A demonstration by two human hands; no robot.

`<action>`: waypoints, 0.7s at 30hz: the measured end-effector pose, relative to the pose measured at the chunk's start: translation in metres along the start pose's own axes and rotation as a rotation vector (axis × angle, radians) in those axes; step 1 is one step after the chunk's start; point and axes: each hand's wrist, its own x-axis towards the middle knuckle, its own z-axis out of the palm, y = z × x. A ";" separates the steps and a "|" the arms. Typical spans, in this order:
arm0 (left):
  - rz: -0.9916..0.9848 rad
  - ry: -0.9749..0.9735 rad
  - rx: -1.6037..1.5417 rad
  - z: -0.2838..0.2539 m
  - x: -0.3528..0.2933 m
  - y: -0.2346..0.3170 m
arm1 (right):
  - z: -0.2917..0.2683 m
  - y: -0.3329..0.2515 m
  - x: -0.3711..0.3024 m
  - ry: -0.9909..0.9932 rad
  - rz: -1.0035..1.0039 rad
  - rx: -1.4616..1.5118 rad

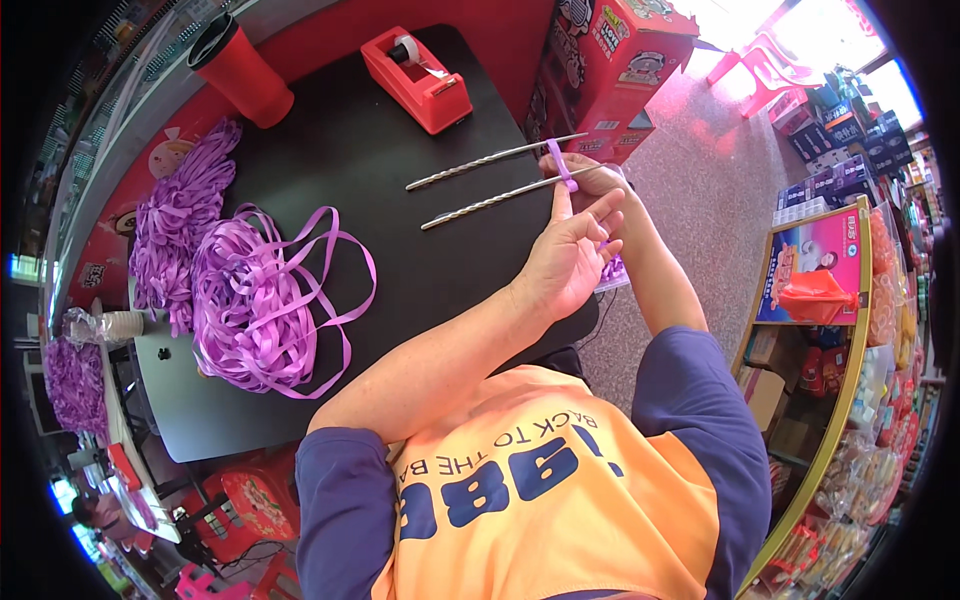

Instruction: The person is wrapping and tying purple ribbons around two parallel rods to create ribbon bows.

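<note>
Purple ribbon (561, 165) already spanned two rods (490, 205), left hand (560, 262) and right hand (597, 180) together, grips unclear, while the left-side heap (258, 318) lay loose.

Shirt front (590, 530), orange: a line of navy capitals and large navy numerals, clearly printed, both running slantwise in view.
Red carton (605, 75), beyond the table (330, 120): bold pale lettering on its side; small white label (606, 125) low down, too fine to read.
Blue-and-pink poster panel (838, 240) on the display case at right: pale printed characters, small.
Dark-blue boxes (843, 125), upper right: pale lettering, illegible at this size.
Red panel at far left (98, 245): white lettering, not legible.
</note>
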 end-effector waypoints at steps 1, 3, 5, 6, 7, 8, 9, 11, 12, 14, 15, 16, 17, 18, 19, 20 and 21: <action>0.007 -0.006 0.005 0.000 0.000 -0.001 | 0.003 0.000 -0.003 0.028 0.084 -0.001; -0.014 0.011 -0.006 -0.001 -0.001 -0.002 | 0.006 0.002 -0.005 0.053 0.240 -0.014; -0.013 0.007 -0.008 -0.002 0.000 0.000 | 0.007 0.003 -0.005 0.088 0.183 -0.050; -0.011 0.000 -0.008 -0.002 0.000 0.000 | 0.006 0.002 -0.006 0.109 0.112 -0.103; -0.008 -0.011 -0.009 -0.002 0.000 0.000 | 0.003 0.000 -0.008 0.062 0.035 -0.156; -0.011 -0.018 -0.011 -0.002 0.000 0.000 | -0.001 -0.005 -0.011 0.139 -0.043 -0.340; -0.011 -0.026 -0.014 -0.002 0.001 0.000 | -0.006 -0.015 -0.016 0.145 -0.126 -0.523; -0.004 -0.024 -0.007 -0.003 0.002 0.000 | -0.011 -0.032 -0.027 0.241 -0.307 -0.762; -0.002 -0.011 0.003 -0.003 0.002 -0.001 | -0.011 -0.042 -0.035 0.338 -0.403 -0.813; -0.009 0.016 -0.019 -0.002 0.003 -0.004 | -0.001 -0.050 -0.050 0.403 -0.568 -0.935; -0.007 0.024 -0.006 -0.002 0.003 -0.005 | 0.009 -0.048 -0.056 0.369 -0.638 -1.009; -0.001 0.025 0.003 -0.002 0.003 -0.006 | 0.021 -0.044 -0.063 0.330 -0.707 -1.074; 0.004 0.028 0.016 -0.003 0.003 -0.006 | 0.032 -0.040 -0.069 0.386 -0.740 -1.254; 0.005 0.013 0.020 -0.003 0.003 -0.007 | 0.044 -0.035 -0.073 0.436 -0.772 -1.429; 0.008 0.001 0.025 -0.003 0.003 -0.007 | 0.053 -0.033 -0.076 0.440 -0.886 -1.592; 0.014 -0.009 0.028 -0.003 0.003 -0.007 | 0.062 -0.032 -0.076 0.490 -0.928 -1.658; 0.024 -0.014 0.035 -0.003 0.003 -0.007 | 0.067 -0.033 -0.075 0.505 -0.844 -1.680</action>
